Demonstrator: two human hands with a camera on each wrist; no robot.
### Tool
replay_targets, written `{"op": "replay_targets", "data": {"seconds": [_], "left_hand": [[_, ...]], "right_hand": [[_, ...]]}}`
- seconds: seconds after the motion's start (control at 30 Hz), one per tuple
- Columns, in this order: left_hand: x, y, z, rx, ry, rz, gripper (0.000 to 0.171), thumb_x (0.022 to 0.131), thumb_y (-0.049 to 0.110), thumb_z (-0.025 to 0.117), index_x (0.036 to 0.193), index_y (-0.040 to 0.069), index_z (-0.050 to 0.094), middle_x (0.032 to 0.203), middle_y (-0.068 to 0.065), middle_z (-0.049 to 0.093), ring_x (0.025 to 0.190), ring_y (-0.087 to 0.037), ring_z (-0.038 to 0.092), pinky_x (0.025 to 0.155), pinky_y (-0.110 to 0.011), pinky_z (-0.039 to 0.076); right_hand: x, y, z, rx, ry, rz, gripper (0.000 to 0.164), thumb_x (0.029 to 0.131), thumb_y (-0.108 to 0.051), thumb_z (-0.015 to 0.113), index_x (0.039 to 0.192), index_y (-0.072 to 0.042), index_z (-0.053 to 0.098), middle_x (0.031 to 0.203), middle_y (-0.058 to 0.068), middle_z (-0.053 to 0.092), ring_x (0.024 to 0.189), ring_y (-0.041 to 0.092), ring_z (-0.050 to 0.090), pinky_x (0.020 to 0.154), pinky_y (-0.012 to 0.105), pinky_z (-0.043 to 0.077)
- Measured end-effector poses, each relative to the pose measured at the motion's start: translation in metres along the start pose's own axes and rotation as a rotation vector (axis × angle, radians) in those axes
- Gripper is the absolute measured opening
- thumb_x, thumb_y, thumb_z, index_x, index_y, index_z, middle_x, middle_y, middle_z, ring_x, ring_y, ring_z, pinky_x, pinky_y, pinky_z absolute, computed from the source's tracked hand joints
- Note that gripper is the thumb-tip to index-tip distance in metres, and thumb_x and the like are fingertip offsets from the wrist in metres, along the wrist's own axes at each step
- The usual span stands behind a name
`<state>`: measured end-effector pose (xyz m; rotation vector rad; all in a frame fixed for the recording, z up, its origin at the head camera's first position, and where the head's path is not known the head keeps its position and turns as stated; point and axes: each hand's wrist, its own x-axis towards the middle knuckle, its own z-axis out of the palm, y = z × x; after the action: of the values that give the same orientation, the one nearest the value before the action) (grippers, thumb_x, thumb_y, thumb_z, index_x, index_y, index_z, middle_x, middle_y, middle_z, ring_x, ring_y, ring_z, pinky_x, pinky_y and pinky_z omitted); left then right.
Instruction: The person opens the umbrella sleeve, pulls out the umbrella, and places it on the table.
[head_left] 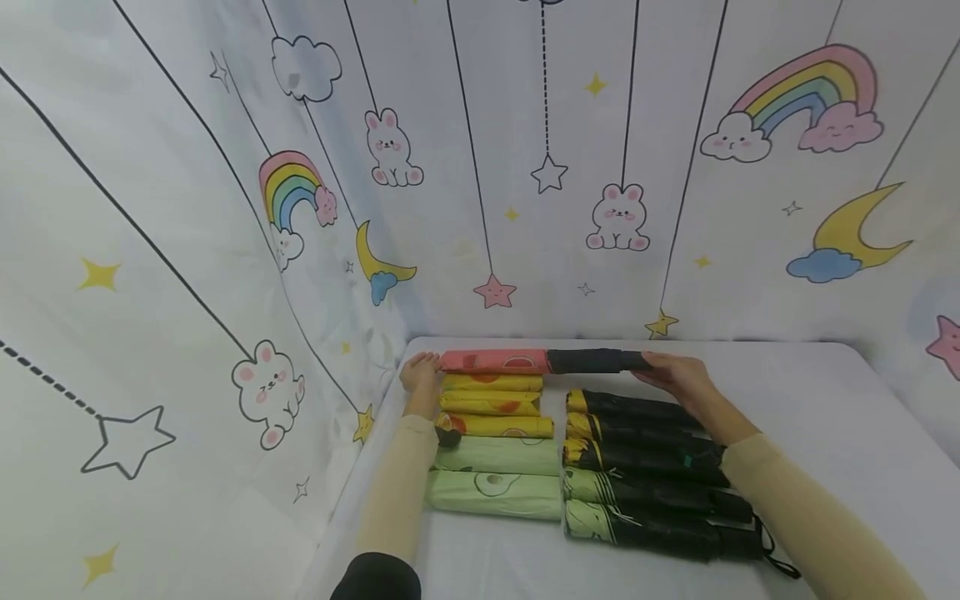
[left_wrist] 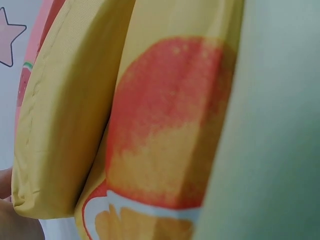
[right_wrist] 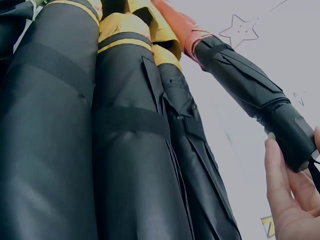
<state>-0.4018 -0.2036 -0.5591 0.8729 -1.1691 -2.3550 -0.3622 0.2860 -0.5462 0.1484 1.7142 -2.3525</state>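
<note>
At the back of the table, a pink watermelon-patterned sleeve (head_left: 495, 361) and a black folding umbrella (head_left: 592, 361) stretch in one line between my hands. My left hand (head_left: 422, 372) grips the sleeve's left end; the left wrist view shows only bits of its fingers (left_wrist: 6, 185) behind a yellow sleeve (left_wrist: 65, 115). On the other side, my right hand (head_left: 678, 377) pinches the umbrella's handle between thumb and fingers. In the right wrist view the handle (right_wrist: 292, 135) has a dark wrist loop, and pink fabric (right_wrist: 182, 25) meets the umbrella's far end.
In front of the left hand lie several yellow sleeves (head_left: 491, 403) and two green avocado-patterned sleeves (head_left: 495, 493). Beside them, to the right, is a row of black folding umbrellas (head_left: 660, 502) with yellow or green ends. Cartoon-printed cloth (head_left: 525, 225) stands behind the white table (head_left: 810, 375).
</note>
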Motion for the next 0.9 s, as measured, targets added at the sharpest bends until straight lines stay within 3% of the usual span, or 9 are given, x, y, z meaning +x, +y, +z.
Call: {"op": "replay_targets", "data": {"seconds": [0.07, 0.13, 0.3, 0.53, 0.77, 0.9], "left_hand": [[0.0, 0.001, 0.0, 0.014, 0.015, -0.005, 0.029, 0.108, 0.001, 0.047, 0.131, -0.005, 0.064, 0.138, -0.024, 0.064, 0.123, -0.034, 0.067, 0.115, -0.05, 0.047], [0.001, 0.002, 0.0, -0.029, 0.025, -0.019, 0.032, 0.11, 0.003, 0.044, 0.134, -0.007, 0.063, 0.14, -0.026, 0.062, 0.125, -0.036, 0.066, 0.115, -0.05, 0.047], [0.004, 0.005, -0.002, -0.218, 0.021, -0.022, 0.038, 0.112, 0.002, 0.034, 0.138, -0.018, 0.054, 0.144, -0.037, 0.053, 0.132, -0.046, 0.057, 0.108, -0.05, 0.053], [0.008, 0.004, -0.006, -0.146, -0.003, 0.02, 0.035, 0.107, -0.011, 0.04, 0.139, -0.018, 0.053, 0.142, -0.039, 0.053, 0.133, -0.047, 0.056, 0.105, -0.047, 0.055], [0.011, 0.005, -0.009, -0.214, -0.029, -0.013, 0.038, 0.11, -0.006, 0.034, 0.143, -0.018, 0.049, 0.146, -0.039, 0.049, 0.137, -0.048, 0.052, 0.108, -0.048, 0.053], [0.009, 0.005, -0.01, -0.153, -0.038, -0.01, 0.038, 0.108, -0.008, 0.039, 0.144, -0.017, 0.048, 0.146, -0.037, 0.051, 0.137, -0.045, 0.054, 0.109, -0.047, 0.053]], "right_hand": [[-0.002, -0.001, -0.004, -0.005, -0.012, -0.006, 0.028, 0.099, -0.014, 0.074, 0.123, -0.004, 0.065, 0.106, 0.0, 0.077, 0.101, 0.019, 0.077, 0.096, 0.04, 0.06], [-0.004, -0.002, -0.008, 0.005, -0.017, -0.013, 0.029, 0.099, -0.013, 0.074, 0.125, -0.002, 0.065, 0.107, 0.0, 0.077, 0.101, 0.02, 0.076, 0.099, 0.042, 0.058], [-0.01, -0.006, -0.017, 0.024, -0.025, -0.017, 0.024, 0.099, -0.01, 0.072, 0.121, -0.005, 0.065, 0.106, 0.0, 0.077, 0.101, 0.02, 0.076, 0.099, 0.041, 0.058], [-0.018, -0.01, -0.028, 0.025, -0.011, -0.013, 0.015, 0.1, -0.012, 0.072, 0.115, -0.009, 0.069, 0.104, -0.001, 0.078, 0.101, 0.021, 0.077, 0.092, 0.037, 0.062], [-0.025, -0.011, -0.037, -0.009, -0.009, -0.012, 0.019, 0.102, -0.013, 0.07, 0.12, -0.009, 0.067, 0.105, -0.003, 0.077, 0.102, 0.021, 0.076, 0.095, 0.038, 0.061], [-0.027, -0.011, -0.043, -0.023, -0.005, -0.021, 0.011, 0.102, -0.015, 0.07, 0.113, -0.013, 0.071, 0.105, -0.003, 0.078, 0.101, 0.02, 0.077, 0.093, 0.037, 0.061]]}}
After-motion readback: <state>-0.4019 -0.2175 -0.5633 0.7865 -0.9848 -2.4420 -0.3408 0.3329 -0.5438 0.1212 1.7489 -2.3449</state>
